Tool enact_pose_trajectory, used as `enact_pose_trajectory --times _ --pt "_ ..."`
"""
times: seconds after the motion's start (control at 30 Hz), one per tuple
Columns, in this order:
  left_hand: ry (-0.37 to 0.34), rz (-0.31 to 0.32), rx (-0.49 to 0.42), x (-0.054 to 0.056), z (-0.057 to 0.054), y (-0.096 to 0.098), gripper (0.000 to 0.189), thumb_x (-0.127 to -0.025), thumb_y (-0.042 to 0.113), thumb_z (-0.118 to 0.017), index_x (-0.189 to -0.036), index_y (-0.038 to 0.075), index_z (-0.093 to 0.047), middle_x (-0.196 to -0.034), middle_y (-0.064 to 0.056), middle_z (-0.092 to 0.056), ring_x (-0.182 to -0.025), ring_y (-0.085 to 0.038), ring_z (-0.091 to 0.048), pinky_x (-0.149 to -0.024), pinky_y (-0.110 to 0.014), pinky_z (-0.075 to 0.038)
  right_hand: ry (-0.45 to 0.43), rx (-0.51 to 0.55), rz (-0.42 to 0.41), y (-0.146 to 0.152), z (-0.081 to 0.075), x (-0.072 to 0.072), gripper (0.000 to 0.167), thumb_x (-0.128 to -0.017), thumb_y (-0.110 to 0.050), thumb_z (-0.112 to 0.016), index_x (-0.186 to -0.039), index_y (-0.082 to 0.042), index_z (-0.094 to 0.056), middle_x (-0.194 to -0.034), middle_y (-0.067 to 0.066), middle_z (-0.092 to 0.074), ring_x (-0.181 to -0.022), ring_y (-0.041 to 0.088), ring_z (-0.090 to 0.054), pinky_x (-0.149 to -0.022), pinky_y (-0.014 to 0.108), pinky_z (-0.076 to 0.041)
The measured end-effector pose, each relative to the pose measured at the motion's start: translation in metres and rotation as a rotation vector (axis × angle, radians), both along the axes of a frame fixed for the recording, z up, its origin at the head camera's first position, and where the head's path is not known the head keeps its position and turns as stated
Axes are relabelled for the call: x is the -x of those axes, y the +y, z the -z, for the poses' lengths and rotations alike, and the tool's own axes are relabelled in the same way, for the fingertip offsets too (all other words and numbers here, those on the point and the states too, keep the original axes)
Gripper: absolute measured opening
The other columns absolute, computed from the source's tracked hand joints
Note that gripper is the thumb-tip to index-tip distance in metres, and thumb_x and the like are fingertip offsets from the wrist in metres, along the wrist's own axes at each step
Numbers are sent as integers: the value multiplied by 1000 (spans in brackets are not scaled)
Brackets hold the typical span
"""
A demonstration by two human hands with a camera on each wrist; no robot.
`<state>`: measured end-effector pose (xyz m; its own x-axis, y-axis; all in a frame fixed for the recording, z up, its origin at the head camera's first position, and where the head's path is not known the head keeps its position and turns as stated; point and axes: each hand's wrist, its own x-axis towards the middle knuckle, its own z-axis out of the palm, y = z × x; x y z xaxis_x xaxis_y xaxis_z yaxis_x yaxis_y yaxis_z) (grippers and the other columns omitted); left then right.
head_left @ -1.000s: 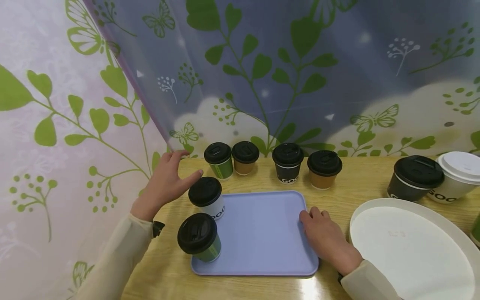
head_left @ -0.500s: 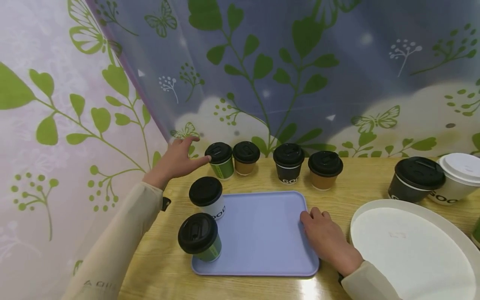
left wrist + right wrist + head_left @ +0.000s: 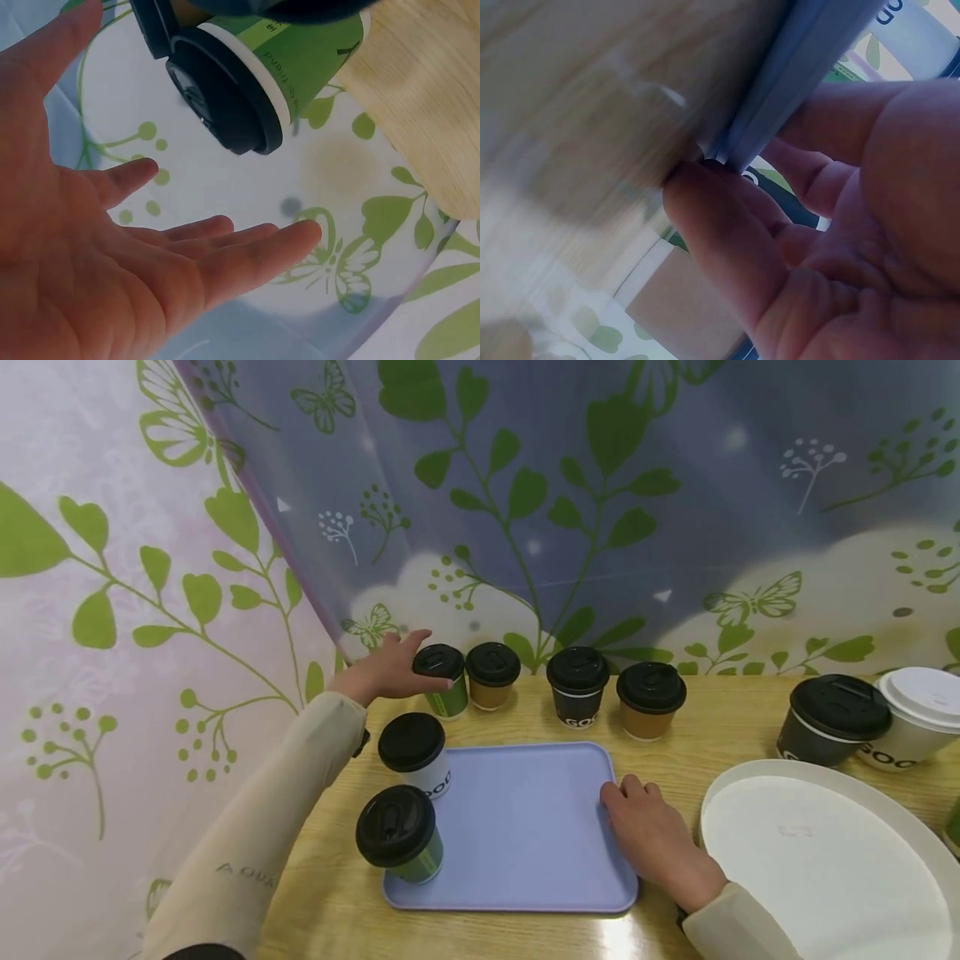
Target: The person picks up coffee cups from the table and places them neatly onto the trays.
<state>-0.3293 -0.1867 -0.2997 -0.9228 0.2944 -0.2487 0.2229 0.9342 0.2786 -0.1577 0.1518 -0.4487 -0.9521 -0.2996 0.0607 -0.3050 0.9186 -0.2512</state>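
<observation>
My left hand (image 3: 390, 670) reaches to the back left, fingers spread, beside a green paper cup (image 3: 450, 700) with a black lid. In the left wrist view the palm faces that cup's lid (image 3: 225, 97), with a gap between them. My right hand (image 3: 648, 831) grips the right edge of a lilac tray (image 3: 525, 827); the right wrist view has fingers bent around the tray's rim (image 3: 780, 82). At the tray's left side stand a white cup (image 3: 412, 743) with a black lid and, nearer me, another green cup (image 3: 397, 827) with a black lid.
Along the back stand a brown cup (image 3: 491, 672), a black cup (image 3: 577, 689) and a second brown cup (image 3: 648, 702). To the right lies a round white tray (image 3: 825, 852), with a large black cup (image 3: 825, 718) and a white-lidded cup (image 3: 915, 710) behind it. A patterned cloth (image 3: 525, 527) hangs behind the table.
My left hand has moved right and forward, from beside the white cup to the green cup at the back. The right hand and the lilac tray have stayed put.
</observation>
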Motion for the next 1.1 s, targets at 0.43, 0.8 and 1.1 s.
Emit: enact_pose_trajectory --times 0.43,0.8,1.1 --pt "-55 -5 35 11 3 17 104 -92 59 -70 -168 25 -8 -168 -30 5 -155 -49 -8 -113 -67 -30 15 -1 6 -1 0 -1 11 -100 -4 -61 -111 -3 -62 -98 17 -55 -78 30 -50 -58 42 -48" --pt "-61 26 96 18 5 24 95 -95 52 -71 -168 25 -16 -169 -29 -5 -156 -45 -10 -115 -63 -31 19 -5 6 -1 -1 -2 10 -101 -4 -62 -111 -3 -62 -98 16 -55 -77 30 -51 -57 42 -48" --pt "-78 24 111 18 7 27 89 -96 47 -70 -167 22 -22 -169 -26 -8 -157 -43 -8 -116 -62 -28 -7 -8 15 -2 -2 -1 13 -101 -5 -61 -113 -3 -62 -100 17 -56 -79 30 -52 -59 42 -49"
